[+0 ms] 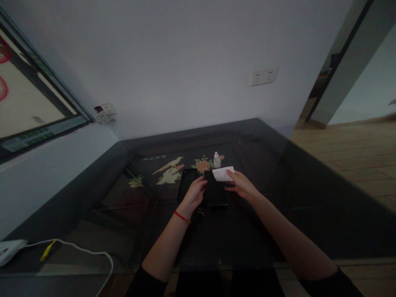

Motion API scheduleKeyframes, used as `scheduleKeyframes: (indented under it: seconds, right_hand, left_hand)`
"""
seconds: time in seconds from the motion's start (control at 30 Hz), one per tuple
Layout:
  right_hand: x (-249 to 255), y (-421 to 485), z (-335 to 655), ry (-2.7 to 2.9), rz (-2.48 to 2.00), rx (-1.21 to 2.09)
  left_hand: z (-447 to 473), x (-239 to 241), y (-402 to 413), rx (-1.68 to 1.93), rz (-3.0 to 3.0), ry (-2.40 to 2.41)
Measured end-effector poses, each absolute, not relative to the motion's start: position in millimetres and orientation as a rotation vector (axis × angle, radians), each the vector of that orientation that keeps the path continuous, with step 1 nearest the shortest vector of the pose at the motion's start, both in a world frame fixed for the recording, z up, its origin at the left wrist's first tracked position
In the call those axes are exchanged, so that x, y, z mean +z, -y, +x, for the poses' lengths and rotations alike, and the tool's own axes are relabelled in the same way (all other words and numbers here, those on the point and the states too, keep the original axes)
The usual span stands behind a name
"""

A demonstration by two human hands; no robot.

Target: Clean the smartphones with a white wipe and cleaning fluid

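A flat black rectangular object (217, 194), looking like a phone, lies on the dark table in front of me. My left hand (195, 193), with a red cord at the wrist, is closed at its left edge, fingers bent against the side. Between thumb and fingers, my right hand (240, 183) pinches a small white sheet (223, 174), a wipe or piece of paper, over the phone's upper right corner. Partly behind my left hand is a shallow black tray or case (186, 181). A small white dropper-type bottle (217, 160) stands upright just beyond the white sheet.
The glossy dark table (297, 206) carries a bird-and-flower picture (170, 171). At the front left lie a white power strip (11, 251), its white cable (80, 247) and a yellow tag (48, 250). Behind the table rises a wall with sockets (264, 76).
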State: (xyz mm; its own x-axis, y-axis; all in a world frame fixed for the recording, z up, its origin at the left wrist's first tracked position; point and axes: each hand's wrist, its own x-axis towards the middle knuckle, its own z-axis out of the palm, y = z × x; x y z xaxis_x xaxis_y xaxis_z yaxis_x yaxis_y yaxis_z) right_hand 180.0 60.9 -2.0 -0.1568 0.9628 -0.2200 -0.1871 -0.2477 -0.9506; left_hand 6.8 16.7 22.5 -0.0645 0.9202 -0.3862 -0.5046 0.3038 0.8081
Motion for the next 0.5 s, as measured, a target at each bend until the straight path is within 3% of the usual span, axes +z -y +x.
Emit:
scheduleKeyframes:
  seconds: [0.27, 0.5]
  right_hand:
    - [11, -52, 175, 1.057, -0.922, 1.520]
    - [42, -45, 192, 1.488, -1.018, 0.598]
  left_hand:
    - [15, 37, -1, 1.168, 0.431, -0.790]
    - [17, 50, 10, 0.997, 0.414, -0.551]
